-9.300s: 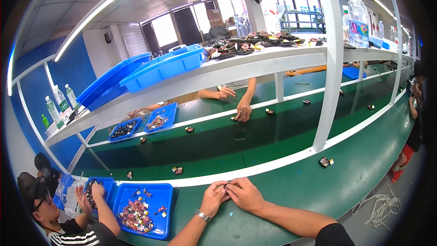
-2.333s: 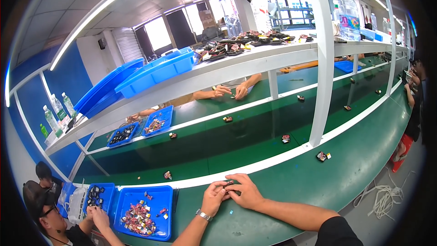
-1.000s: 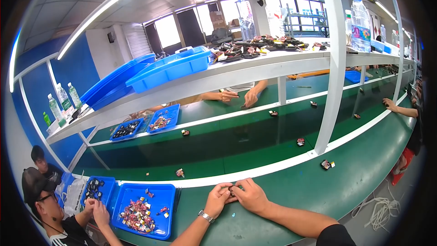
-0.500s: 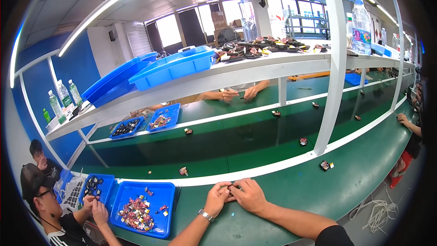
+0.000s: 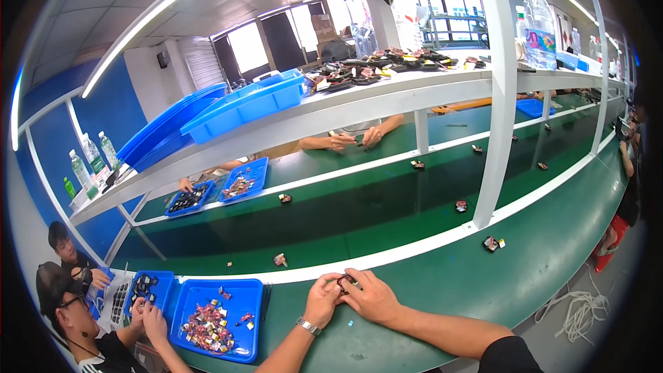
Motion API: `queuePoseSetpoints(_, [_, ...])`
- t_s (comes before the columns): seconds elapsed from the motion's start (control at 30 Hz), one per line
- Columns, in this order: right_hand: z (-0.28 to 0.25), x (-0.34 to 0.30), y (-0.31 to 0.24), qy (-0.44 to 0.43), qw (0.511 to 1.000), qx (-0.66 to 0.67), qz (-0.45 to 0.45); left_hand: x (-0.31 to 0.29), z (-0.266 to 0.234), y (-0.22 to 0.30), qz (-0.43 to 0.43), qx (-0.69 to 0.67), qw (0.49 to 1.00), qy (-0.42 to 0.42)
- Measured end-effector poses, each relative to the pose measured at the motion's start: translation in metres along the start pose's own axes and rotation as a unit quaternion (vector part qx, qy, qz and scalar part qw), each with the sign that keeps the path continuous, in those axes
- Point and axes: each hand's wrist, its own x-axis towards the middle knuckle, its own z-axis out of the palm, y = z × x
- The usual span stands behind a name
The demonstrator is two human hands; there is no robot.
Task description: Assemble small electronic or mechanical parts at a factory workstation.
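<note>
My left hand (image 5: 322,301), with a metal watch on its wrist, and my right hand (image 5: 373,298) meet over the green work surface. Between their fingertips is a small dark part with a reddish edge (image 5: 343,283); the fingers cover most of it. Left of my hands lies a blue tray (image 5: 257,318) holding a heap of small red-wired parts (image 5: 207,324) with white and yellow tags. A similar dark part with red wires and a pale tag (image 5: 492,244) rests on the green surface to the right.
A co-worker (image 5: 69,311) works at the left beside a blue tray of black pieces (image 5: 166,283). White uprights (image 5: 492,117) carry a shelf with blue trays (image 5: 242,107) and bottles. Beyond the white rail (image 5: 297,276) runs a green belt with scattered parts (image 5: 280,260).
The whole view has shifted slightly. My fingers have turned the part a little, and more of it shows. Across the belt, another person's hand now reaches into the tray of black pieces.
</note>
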Motion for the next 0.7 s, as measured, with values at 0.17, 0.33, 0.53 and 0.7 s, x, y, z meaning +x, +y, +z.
queuePoseSetpoints(0.17, [0.012, -0.003, 0.009, 0.005, 1.0, 0.03, 0.008, 0.004, -0.003, -0.002, -0.001, 0.017, 1.0, -0.003])
queuePoseSetpoints(0.33, [0.028, 0.026, 0.04, -0.001, 0.998, 0.019, 0.058, 0.003, -0.001, 0.0, 0.04, 0.057, 0.997, 0.023])
queuePoseSetpoints(0.53, [0.057, 0.039, 0.121, -0.02, 0.971, -0.086, 0.221, 0.01, -0.013, 0.006, 0.134, 0.232, 0.941, 0.205])
queuePoseSetpoints(0.7, [0.069, 0.071, 0.054, 0.009, 0.976, -0.18, 0.122, 0.009, -0.024, 0.01, 0.215, 0.326, 0.864, 0.318])
